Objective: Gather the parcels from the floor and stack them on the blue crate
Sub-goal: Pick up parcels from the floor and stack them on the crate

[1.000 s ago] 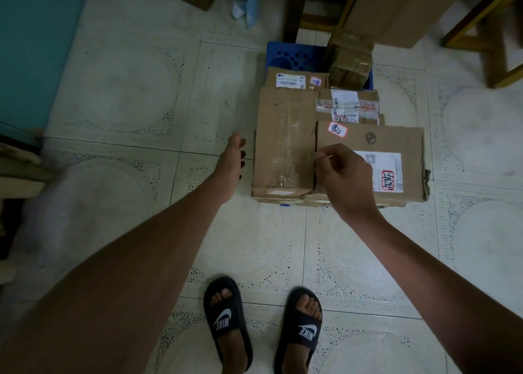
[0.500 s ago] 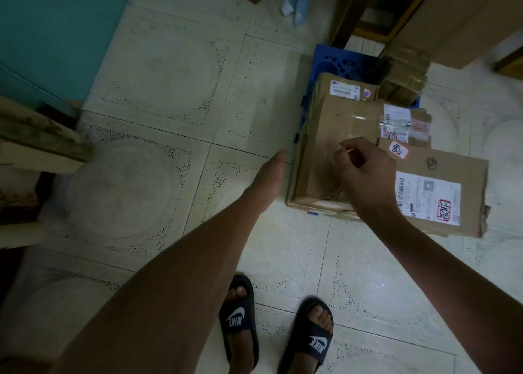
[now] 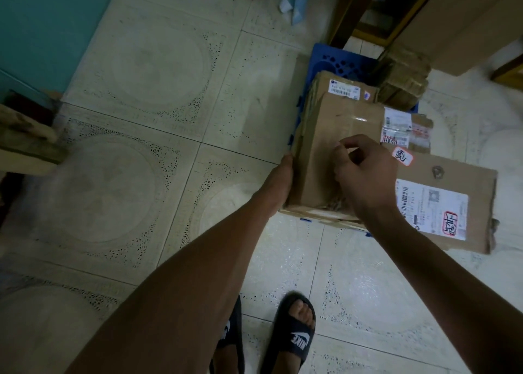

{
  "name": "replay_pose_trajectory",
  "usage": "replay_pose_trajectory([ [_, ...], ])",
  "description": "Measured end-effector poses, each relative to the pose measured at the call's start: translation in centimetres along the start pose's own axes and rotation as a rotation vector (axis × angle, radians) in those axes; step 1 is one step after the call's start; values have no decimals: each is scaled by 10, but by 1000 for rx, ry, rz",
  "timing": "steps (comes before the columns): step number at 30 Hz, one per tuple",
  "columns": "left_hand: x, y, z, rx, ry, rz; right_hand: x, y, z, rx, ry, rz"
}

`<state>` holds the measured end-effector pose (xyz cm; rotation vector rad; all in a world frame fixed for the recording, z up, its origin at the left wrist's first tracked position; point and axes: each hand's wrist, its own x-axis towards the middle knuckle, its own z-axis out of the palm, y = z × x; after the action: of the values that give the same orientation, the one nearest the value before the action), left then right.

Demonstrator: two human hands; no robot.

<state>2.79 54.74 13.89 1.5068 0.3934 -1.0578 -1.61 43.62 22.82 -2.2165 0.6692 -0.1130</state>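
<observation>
A blue crate [image 3: 336, 59] stands on the tiled floor with several cardboard parcels piled on it. On top at the front left lies a brown taped box [image 3: 336, 130]. A wide flat parcel [image 3: 452, 175] with a white label overhangs to the right. Behind them are a small labelled box [image 3: 343, 86], a small taped parcel [image 3: 407, 127] and a tape-wrapped bundle [image 3: 402, 79]. My left hand [image 3: 278, 182] lies flat against the taped box's left side. My right hand [image 3: 365, 169] hovers over that box's top, fingers loosely curled, holding nothing.
A teal wall [image 3: 42, 19] and wooden planks [image 3: 25, 141] are at the left. Wooden furniture legs [image 3: 353, 11] and a big cardboard box [image 3: 467, 19] stand behind the crate. A crumpled cloth [image 3: 291, 2] lies at the back. My sandalled feet [image 3: 294, 334] are below.
My left hand has moved right until it touches the taped box's side. My right hand has shifted from the seam between the boxes to above the taped box. The view has swung left.
</observation>
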Motion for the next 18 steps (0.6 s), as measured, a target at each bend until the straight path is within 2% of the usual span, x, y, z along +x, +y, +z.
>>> replay_pose_trajectory([
  [5,3,-4,16,-43,-28,12,4,10,-4,2,27,16],
  [15,-1,-8,13,-66,155,-9,-3,14,-15,53,10,20],
  [18,-5,-6,5,-4,209,3,-6,13,-20,36,32,7],
])
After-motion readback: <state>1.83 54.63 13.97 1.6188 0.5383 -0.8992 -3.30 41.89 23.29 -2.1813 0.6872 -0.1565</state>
